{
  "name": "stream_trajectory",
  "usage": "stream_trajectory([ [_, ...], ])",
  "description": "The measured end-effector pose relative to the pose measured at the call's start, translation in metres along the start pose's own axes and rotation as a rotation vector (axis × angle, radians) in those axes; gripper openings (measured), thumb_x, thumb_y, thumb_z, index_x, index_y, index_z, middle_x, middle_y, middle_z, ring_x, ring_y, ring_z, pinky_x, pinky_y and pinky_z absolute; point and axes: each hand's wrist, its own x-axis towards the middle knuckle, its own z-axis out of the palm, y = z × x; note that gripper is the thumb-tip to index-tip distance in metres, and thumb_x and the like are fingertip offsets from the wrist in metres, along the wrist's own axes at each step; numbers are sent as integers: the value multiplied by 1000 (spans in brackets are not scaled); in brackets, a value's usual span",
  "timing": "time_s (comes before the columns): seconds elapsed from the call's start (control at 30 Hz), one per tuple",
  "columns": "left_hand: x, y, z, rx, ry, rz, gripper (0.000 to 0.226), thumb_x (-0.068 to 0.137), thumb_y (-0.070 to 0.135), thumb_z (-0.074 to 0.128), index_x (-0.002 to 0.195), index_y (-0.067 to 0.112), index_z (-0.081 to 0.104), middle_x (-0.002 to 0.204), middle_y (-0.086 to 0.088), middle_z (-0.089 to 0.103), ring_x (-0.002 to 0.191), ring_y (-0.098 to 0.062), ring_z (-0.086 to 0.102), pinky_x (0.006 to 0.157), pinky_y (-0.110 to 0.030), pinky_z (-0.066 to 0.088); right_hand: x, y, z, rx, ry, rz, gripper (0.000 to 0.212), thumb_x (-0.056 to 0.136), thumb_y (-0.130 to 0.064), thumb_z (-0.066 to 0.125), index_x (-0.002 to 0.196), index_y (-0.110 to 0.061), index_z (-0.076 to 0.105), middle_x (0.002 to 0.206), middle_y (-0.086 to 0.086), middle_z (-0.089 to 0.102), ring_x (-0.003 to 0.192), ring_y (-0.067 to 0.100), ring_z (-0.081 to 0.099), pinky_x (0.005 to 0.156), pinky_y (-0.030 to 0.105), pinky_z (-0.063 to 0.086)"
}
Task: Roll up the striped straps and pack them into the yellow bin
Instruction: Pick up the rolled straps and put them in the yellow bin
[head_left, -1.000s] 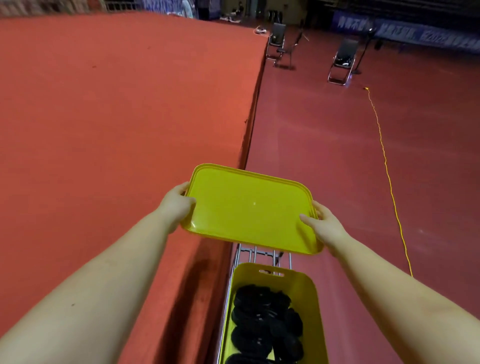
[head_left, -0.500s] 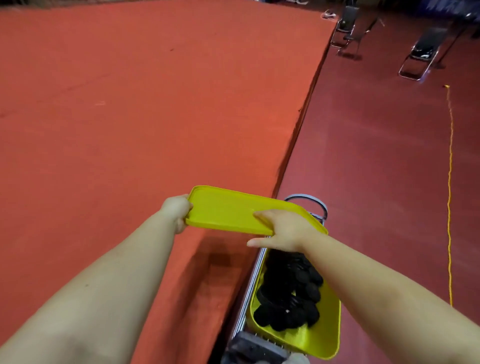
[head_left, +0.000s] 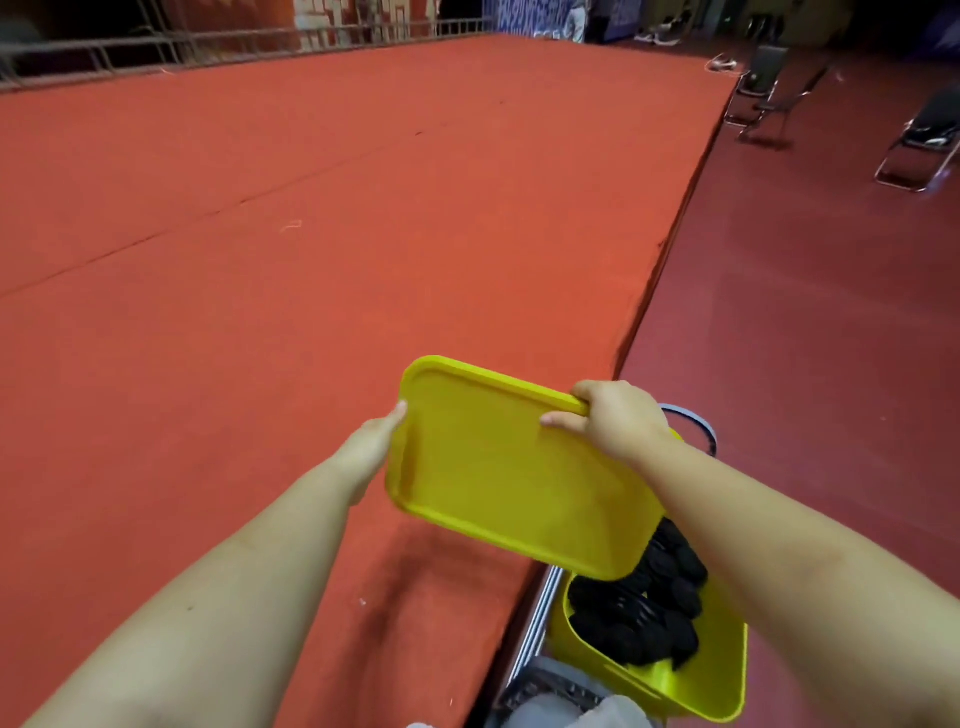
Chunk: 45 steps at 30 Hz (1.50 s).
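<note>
Red carpet (head_left: 260, 260) covers a raised platform, and down at its edge the yellow bin (head_left: 691, 691) sits in a metal cart, filled with dark rolled straps (head_left: 649, 608). I see the yellow lid (head_left: 498, 478) tilted over the bin, my right hand (head_left: 618, 421) pinching its far edge and my left hand (head_left: 371, 447) steadying the left rim, fingers hidden behind it, presumably to cap the bin.
</note>
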Motion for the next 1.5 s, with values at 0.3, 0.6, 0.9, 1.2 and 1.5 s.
stream_trajectory([
  [0.3, 12, -32, 2, 87, 79, 126, 18, 95, 25, 53, 100, 9, 59, 105, -10, 62, 90, -21, 54, 78, -32, 41, 3, 18, 26, 105, -107, 96, 60, 82, -72, 42, 83, -14, 56, 83, 5, 61, 89, 29, 60, 64, 34, 40],
  [0.6, 33, -31, 34, 225, 150, 66, 43, 96, 27, 51, 133, 7, 45, 133, -12, 52, 117, -26, 51, 91, -31, 39, 6, 64, 56, 409, -127, 360, 54, 87, -67, 41, 68, -17, 50, 75, 5, 60, 87, 30, 62, 67, 35, 42],
  [0.9, 40, -41, 128, 356, -309, -99, 43, 97, 17, 49, 138, 9, 36, 119, -16, 61, 97, -32, 63, 84, -45, 54, -32, 125, 109, 787, 67, 833, 49, 95, -50, 43, 83, -5, 57, 80, 10, 59, 85, 32, 56, 73, 37, 40],
  [1.2, 37, -54, 229, 578, -523, -98, 46, 98, 7, 43, 143, 16, 34, 111, -13, 58, 80, -22, 58, 68, -38, 55, -108, 191, 145, 631, 148, 1204, 36, 94, -33, 51, 111, -2, 57, 115, 22, 60, 107, 37, 55, 83, 38, 42],
  [1.5, 44, -90, 261, 870, -525, 2, 50, 97, 14, 46, 145, 13, 32, 143, -12, 43, 124, -29, 49, 102, -31, 39, -147, 204, 172, 700, 136, 1398, 31, 93, -29, 55, 110, -3, 58, 114, 20, 61, 107, 36, 56, 85, 37, 42],
])
